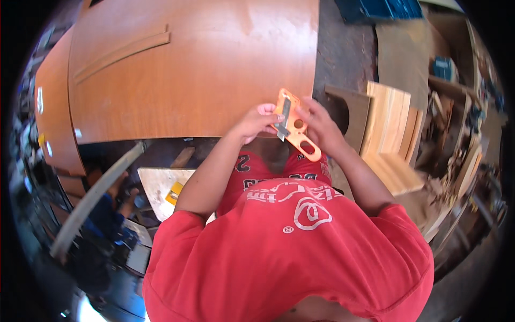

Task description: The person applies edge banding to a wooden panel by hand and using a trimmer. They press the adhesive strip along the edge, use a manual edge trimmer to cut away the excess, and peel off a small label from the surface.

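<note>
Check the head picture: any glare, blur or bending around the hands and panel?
Head view: pale glare washes the far part of the panel; head view: fisheye bends its edges and blacks out the corners; head view: the right hand looks slightly soft, the orange tool clearer; head view: the lower left is dark, but for a blown-out white patch.

Wide fisheye view; black curved rim at left and right, straight edges bow. Light pale, uneven. Glossy wooden panel (225, 75) brightest at far side, where broad hazy glare washes out surface. Small white patch (88, 311) at near left blown out. Worker (104, 217) at left sits in deep shadow. Red shirt (284, 241) evenly lit. Orange tool (298, 134) bright, fine detail soft. Clutter (475, 118) near right rim looks stretched, blurry.
</note>
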Demonstrator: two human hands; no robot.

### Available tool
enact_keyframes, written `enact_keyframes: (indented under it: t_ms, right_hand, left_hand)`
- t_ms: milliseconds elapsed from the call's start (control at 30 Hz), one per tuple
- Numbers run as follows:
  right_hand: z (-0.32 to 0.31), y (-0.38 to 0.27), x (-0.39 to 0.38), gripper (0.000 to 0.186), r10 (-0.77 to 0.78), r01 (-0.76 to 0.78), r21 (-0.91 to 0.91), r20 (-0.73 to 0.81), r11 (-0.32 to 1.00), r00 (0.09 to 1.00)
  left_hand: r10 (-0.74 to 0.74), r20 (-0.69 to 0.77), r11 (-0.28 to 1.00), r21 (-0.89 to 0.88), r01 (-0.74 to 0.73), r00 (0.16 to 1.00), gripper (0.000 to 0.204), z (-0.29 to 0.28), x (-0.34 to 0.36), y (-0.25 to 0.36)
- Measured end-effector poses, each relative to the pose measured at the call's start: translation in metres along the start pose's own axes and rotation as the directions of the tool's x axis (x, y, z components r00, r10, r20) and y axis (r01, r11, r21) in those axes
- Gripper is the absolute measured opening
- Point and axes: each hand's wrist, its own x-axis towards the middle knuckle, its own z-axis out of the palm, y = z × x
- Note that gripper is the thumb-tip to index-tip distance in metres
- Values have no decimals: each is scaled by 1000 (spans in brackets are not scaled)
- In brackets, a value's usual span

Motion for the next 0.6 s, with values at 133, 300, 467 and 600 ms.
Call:
enact_keyframes:
  t_ms: [133, 300, 467, 600]
  right_hand:
    - [7, 6, -35, 45, 709, -561, 772, 213, 300, 672]
    - [42, 24, -63, 30, 714, -620, 723, 257, 305, 651]
    - [66, 56, -94, 26, 846, -341, 919, 13, 200, 533]
    - [92, 77, -108, 26, 878, -285, 949, 17, 138, 479]
  left_hand:
    - [-47, 22, 964, 264, 40, 999, 21, -1, 27, 12]
    - [25, 94, 912, 405, -61, 995, 32, 42, 70, -4]
    - [399, 266, 52, 949, -311, 878, 92, 46, 72, -17]
    - [201, 483, -285, 861, -421, 852, 114, 35, 69, -33]
